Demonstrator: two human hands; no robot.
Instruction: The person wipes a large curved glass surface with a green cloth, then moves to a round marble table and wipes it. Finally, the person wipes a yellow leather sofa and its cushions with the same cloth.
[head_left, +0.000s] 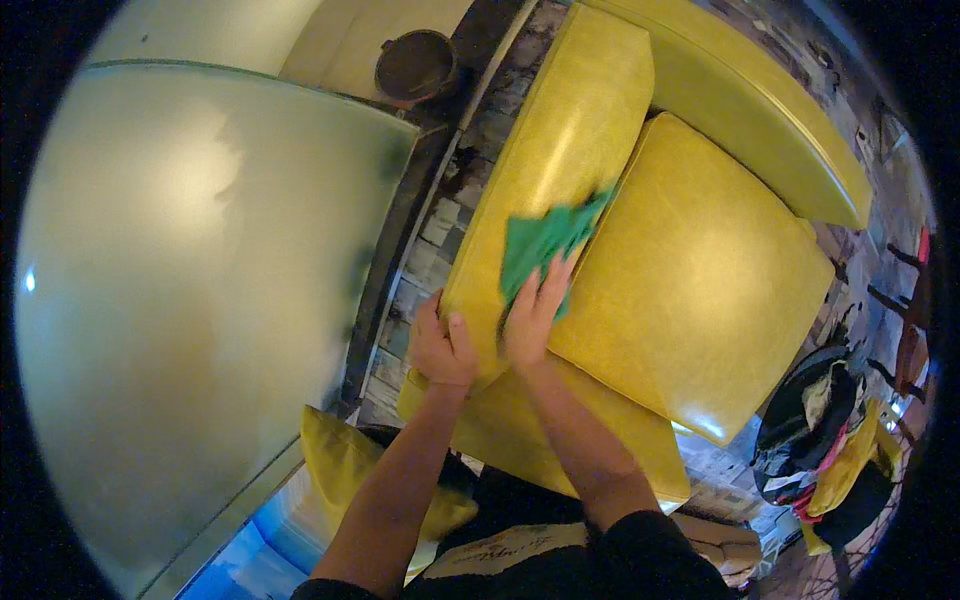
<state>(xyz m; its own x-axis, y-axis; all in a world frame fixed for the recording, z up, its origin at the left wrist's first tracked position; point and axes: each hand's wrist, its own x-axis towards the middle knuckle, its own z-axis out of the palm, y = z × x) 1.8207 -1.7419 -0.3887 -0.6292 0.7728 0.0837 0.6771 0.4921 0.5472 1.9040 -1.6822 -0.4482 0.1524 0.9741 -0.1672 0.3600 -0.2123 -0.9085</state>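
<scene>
A yellow leather-look armchair with a loose seat cushion stands before me. My right hand lies on a green cloth, which is spread over the inner part of the chair's padded back, beside the seat cushion. Whether its fingers grip the cloth or only press on it, I cannot tell. To the left, my left hand rests around the outer edge of the same padded part, thumb on top, fingers over the side.
A large frosted panel with a dark frame fills the left side. Behind it stands a dark round bin. A yellow cushion is by my left forearm. A black bag with cloth items lies on the right.
</scene>
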